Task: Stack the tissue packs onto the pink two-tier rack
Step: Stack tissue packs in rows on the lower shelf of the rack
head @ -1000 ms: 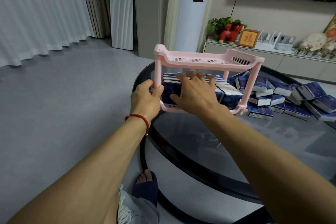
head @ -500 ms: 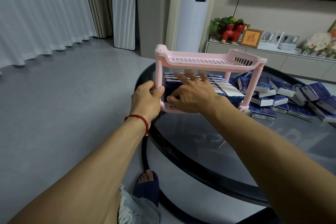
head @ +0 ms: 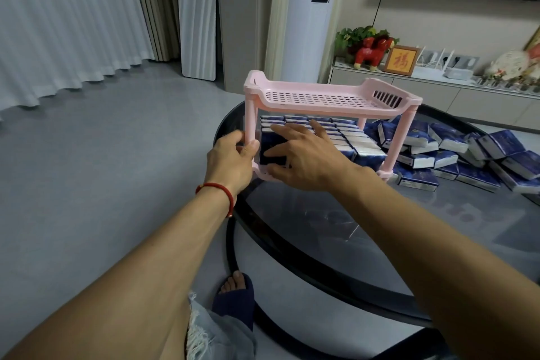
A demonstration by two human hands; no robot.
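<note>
The pink two-tier rack [head: 327,98] stands on the round dark glass table [head: 336,231]. Its top tier holds nothing. The lower tier is packed with several blue-and-white tissue packs [head: 347,137] standing in rows. My left hand [head: 230,159] grips the rack's front left post, thumb on one side and fingers on the other. My right hand [head: 306,156] lies with fingers spread over the front left packs, touching the tops of them, with the thumb low against the shelf's front edge. A heap of loose tissue packs [head: 455,155] lies on the table right of the rack.
A low white cabinet [head: 438,93] with a red horse figure, a framed picture and ornaments runs behind the table. A tall white air conditioner [head: 309,17] stands behind the rack. Grey floor and curtains fill the left. My foot in a dark slipper [head: 236,298] is under the table edge.
My right hand's fingers shifted slightly over the front packs, curling and then spreading flat again. My left hand kept its grip on the post. The camera tilted a little.
</note>
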